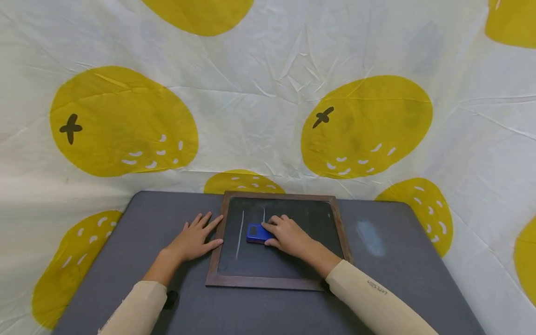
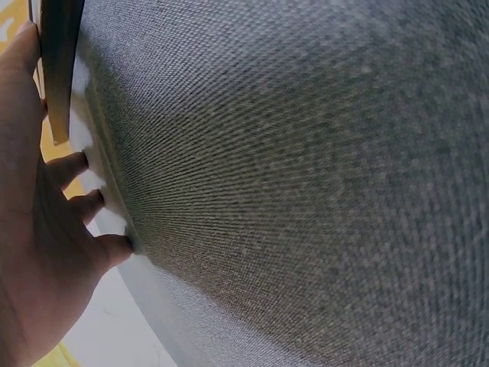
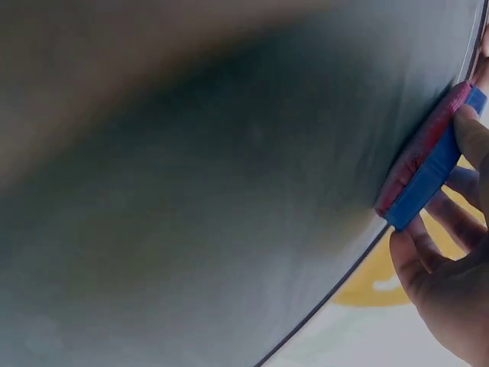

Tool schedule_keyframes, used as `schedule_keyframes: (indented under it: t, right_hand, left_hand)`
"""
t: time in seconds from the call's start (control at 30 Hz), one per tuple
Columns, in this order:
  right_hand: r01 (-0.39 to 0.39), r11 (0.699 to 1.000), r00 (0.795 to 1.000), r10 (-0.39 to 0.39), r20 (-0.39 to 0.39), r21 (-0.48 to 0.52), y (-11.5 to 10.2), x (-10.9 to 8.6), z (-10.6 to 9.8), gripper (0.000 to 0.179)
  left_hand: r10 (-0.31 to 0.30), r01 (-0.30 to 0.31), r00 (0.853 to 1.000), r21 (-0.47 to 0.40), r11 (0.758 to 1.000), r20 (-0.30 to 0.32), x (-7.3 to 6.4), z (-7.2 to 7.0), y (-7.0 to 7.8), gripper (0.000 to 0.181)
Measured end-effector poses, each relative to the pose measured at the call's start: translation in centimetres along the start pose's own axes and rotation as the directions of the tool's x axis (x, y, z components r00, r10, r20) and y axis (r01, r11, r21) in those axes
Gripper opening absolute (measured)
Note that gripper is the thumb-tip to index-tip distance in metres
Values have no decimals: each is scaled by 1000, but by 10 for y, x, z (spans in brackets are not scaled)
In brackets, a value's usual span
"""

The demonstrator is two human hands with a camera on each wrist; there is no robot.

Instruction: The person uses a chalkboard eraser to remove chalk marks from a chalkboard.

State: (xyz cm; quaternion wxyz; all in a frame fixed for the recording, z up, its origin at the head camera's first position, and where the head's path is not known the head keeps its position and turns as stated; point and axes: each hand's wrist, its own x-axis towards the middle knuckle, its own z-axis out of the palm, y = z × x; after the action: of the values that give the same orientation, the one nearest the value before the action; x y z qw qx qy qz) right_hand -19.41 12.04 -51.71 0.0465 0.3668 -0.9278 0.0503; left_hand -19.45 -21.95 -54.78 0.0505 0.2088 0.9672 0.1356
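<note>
A wood-framed chalkboard [image 1: 276, 267] lies flat on the grey table. My right hand [image 1: 290, 236] grips a blue chalkboard eraser [image 1: 256, 233] near the middle of the board. The right wrist view shows the eraser's red felt underside [image 3: 424, 145] facing the board, with fingers and thumb around the blue back. Left of the eraser runs a long chalk line [image 1: 240, 235]; a shorter chalk line [image 1: 264, 215] shows just above it. My left hand [image 1: 194, 239] rests with fingers spread at the board's left edge, its thumb and index fingertip at the wooden frame [image 2: 59, 69].
The grey table [image 1: 418, 279] reaches out on both sides of the board. A pale chalky smear [image 1: 370, 238] marks it to the right. Behind hangs a white cloth [image 1: 251, 125] printed with large yellow fruit shapes. A small chalk mark [image 1: 329, 215] sits near the board's upper right.
</note>
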Motion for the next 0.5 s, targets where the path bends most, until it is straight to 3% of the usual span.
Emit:
schedule_keyframes:
  t: [0.2,0.5]
  right_hand:
    - [-77,994,996,72,60,78,19,19,-4,59]
    - [-180,984,978,178,108,12,43,53,-7,58]
  left_hand:
    - [-3,3,1000,-6,1000,8,0,0,3,79]
    - [-7,7,1000,-19,1000,11,0,-3,2,79]
